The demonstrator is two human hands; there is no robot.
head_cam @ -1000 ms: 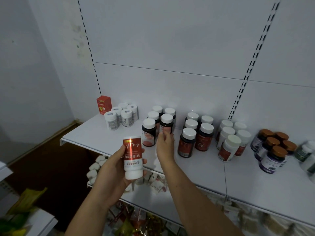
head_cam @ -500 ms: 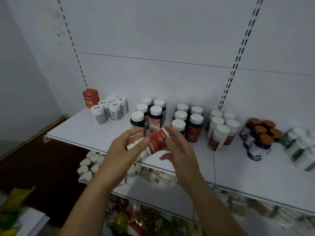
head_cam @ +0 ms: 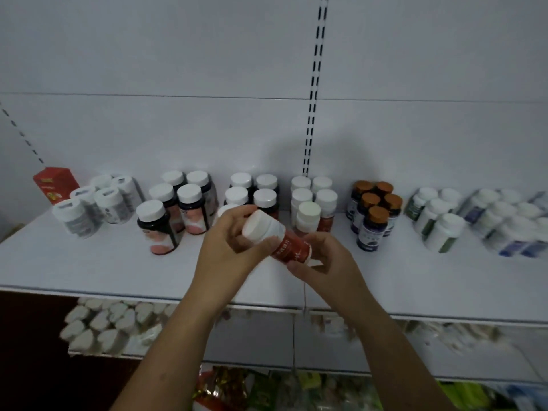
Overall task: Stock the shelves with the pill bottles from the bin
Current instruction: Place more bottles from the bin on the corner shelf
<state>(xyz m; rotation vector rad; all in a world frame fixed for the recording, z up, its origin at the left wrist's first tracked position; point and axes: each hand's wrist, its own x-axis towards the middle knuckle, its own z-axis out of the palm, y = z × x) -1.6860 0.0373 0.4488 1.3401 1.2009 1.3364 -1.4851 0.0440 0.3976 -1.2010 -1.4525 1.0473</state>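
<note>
I hold a white pill bottle with a red label (head_cam: 289,247) tilted on its side above the white shelf (head_cam: 89,262), its white cap pointing up and left. My left hand (head_cam: 228,247) grips the cap end with curled fingers. My right hand (head_cam: 323,262) holds the bottle's base end from the right. Behind them stand groups of bottles: dark ones with white caps (head_cam: 189,203), red-labelled white ones (head_cam: 310,203) and dark ones with brown caps (head_cam: 375,213). The bin is out of view.
A red box (head_cam: 55,185) and grey-labelled bottles (head_cam: 89,203) stand at the shelf's left end. White bottles with green and blue labels (head_cam: 474,221) fill the right. A lower shelf (head_cam: 252,342) holds more goods. The shelf's front strip is bare.
The view has swung right and closer to the shelf. The bottle went from upright in my left hand to tilted between both hands, and has moved farther right.
</note>
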